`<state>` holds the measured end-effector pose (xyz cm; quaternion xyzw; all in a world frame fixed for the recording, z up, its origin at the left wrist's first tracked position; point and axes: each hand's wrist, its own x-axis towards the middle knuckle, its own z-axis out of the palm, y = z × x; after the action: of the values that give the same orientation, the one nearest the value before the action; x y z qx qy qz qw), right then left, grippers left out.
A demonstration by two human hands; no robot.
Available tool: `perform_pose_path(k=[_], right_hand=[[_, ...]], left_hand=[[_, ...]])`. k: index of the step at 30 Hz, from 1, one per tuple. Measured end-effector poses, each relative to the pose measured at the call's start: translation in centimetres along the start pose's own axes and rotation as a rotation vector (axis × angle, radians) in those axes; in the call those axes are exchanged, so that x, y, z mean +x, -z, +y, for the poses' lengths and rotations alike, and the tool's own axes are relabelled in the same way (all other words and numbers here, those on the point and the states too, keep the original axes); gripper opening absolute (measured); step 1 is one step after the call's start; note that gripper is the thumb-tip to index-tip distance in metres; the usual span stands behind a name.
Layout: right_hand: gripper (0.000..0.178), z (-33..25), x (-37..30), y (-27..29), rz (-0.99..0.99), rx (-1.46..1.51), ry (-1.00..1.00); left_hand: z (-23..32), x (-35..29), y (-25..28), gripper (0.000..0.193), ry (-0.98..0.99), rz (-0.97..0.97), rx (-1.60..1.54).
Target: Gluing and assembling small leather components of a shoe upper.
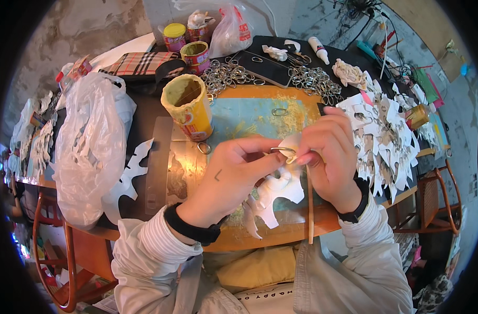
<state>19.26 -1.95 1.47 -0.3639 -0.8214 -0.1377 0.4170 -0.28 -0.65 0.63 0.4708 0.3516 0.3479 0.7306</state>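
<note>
Between my hands, above the table's middle, hangs a white cut-out piece (278,196) of soft sheet material, with curved edges and pointed tabs. A metal ring (284,150) sits at its upper end, where a strip of the piece passes by it; whether the strip is looped through is hard to tell. My left hand (234,170) is closed, thumb and fingers pinching the piece beside the ring. With thumb and fingertips, my right hand (330,152) pinches the strip's other side. Below the right hand, a thin wooden stick (310,220) lies across the table edge.
A yellow glue-crusted can (189,112) stands behind my left hand. Heaps of metal rings (228,76) lie at the back beside a black tablet-like slab (262,68). More white cut-outs (383,138) pile up at right. A large plastic bag (90,141) fills the left side.
</note>
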Motion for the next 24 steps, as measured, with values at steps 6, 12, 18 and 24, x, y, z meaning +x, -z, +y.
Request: perform_pose_path(k=[6, 12, 18, 24], right_hand=[[0.007, -0.9, -0.4, -1.3, -0.076, 0.639, -0.587], [0.014, -0.1, -0.1, -0.8, -0.084, 0.606, -0.4], [0.022, 0.5, -0.1, -1.0, -0.09, 0.359, -0.205], [0.016, -0.6, -0.1, -1.0, 0.02, 0.334, -0.272]], left_hand=[[-1.4, 0.7, 0.3, 0.019, -0.205, 0.009, -0.02], [-0.4, 0.2, 0.6, 0.024, -0.096, 0.048, -0.08], [-0.8, 0.7, 1.0, 0.043, -0.167, 0.096, 0.032], [-0.5, 0.5, 0.7, 0.061, -0.246, 0.116, 0.023]])
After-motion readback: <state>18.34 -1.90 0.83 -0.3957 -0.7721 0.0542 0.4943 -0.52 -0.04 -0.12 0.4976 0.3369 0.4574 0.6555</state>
